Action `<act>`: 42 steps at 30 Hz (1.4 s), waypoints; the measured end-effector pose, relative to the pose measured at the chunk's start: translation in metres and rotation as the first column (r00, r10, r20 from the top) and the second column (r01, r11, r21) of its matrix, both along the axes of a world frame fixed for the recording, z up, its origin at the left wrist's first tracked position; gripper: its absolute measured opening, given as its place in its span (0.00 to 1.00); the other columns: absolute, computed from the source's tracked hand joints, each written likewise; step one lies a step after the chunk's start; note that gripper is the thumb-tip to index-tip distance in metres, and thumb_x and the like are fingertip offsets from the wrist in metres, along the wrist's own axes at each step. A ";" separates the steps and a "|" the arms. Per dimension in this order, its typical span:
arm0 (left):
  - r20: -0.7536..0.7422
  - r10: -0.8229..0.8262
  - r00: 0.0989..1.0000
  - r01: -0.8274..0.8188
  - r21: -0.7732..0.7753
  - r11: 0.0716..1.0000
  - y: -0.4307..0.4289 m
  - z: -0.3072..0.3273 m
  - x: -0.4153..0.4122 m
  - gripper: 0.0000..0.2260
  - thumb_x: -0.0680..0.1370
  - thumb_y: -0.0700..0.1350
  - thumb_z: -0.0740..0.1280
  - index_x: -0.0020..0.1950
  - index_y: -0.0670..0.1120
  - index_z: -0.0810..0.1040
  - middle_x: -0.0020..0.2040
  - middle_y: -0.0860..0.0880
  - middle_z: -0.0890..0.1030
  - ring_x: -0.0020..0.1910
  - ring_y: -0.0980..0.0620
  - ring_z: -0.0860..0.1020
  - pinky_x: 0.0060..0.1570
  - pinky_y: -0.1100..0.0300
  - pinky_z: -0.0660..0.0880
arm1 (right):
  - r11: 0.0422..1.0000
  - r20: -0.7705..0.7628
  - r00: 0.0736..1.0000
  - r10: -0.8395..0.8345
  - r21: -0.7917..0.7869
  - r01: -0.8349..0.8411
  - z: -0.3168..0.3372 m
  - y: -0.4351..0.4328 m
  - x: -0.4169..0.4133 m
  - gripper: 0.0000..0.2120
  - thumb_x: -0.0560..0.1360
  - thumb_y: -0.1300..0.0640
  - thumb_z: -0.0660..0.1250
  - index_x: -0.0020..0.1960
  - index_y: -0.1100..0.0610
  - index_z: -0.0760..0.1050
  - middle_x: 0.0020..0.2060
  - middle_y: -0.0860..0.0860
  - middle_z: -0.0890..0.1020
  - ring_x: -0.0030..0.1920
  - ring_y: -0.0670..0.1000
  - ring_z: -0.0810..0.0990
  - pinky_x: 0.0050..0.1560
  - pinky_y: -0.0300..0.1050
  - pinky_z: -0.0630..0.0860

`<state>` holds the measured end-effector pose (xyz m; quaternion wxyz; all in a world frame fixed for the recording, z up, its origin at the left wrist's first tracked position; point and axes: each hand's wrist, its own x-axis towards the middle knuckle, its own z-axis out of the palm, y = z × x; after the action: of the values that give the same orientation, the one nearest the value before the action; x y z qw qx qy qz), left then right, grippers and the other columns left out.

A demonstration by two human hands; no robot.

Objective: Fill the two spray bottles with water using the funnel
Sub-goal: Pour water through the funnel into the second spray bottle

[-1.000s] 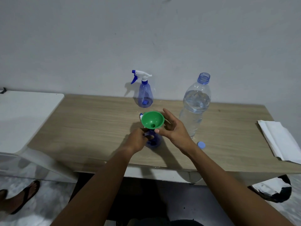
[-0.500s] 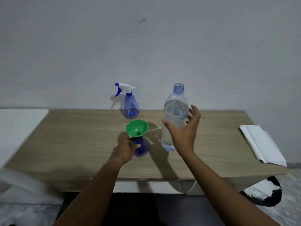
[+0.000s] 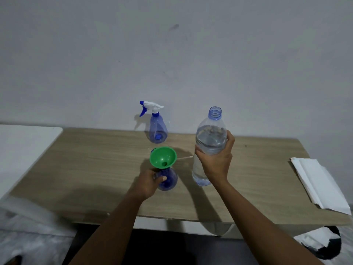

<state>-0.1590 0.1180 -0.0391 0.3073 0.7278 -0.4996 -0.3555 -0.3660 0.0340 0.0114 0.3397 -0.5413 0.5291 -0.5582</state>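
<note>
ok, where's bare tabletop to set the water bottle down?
Two bare patches on the table: the wide left stretch between the white surface and the left hand, and the right stretch between the water bottle and the folded paper. Centre is crowded: far spray bottle, funnel on the near spray bottle, right hand gripping the water bottle.

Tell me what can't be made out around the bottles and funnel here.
Head view:
- Near spray bottle: neck hidden by the green funnel and left hand; water level unreadable.
- Water bottle: middle covered by the right hand; whether its base touches the table is unclear.
- Thin pale stick beside the funnel: too small to identify.
- Black-and-white object: cut off by the table edge.
</note>
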 end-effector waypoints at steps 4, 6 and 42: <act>-0.009 -0.013 1.000 0.013 -0.005 1.000 0.000 0.004 0.000 0.12 0.77 0.40 0.72 0.60 0.46 0.78 0.53 0.46 0.83 0.55 0.47 0.81 0.60 0.49 0.77 | 1.000 -0.033 0.999 0.027 -0.005 -0.027 0.002 -0.001 -0.002 0.40 0.62 0.56 0.84 0.65 0.40 0.64 0.53 0.34 0.78 0.51 0.34 0.79 0.55 0.47 0.81; -0.013 -0.005 1.000 0.005 0.016 1.000 -0.003 0.005 0.001 0.13 0.77 0.41 0.71 0.61 0.44 0.79 0.54 0.45 0.83 0.55 0.46 0.81 0.60 0.48 0.76 | 0.999 -0.052 0.998 0.035 -0.013 -0.035 0.005 -0.001 -0.002 0.39 0.62 0.55 0.84 0.64 0.41 0.64 0.53 0.34 0.79 0.51 0.35 0.80 0.55 0.49 0.81; 0.044 0.013 0.999 -0.013 -0.005 1.000 0.002 0.006 -0.002 0.11 0.79 0.35 0.67 0.60 0.33 0.78 0.54 0.35 0.82 0.49 0.45 0.79 0.30 0.71 0.65 | 0.907 -0.658 0.625 0.420 0.322 -0.271 0.032 0.049 -0.029 0.37 0.53 0.42 0.74 0.60 0.43 0.68 0.44 0.46 0.84 0.44 0.56 0.82 0.44 0.52 0.80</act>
<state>-0.1606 0.1204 -0.0332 0.3002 0.7380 -0.5022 -0.3362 -0.3948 0.0827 0.0436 0.2588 -0.7711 0.5552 -0.1740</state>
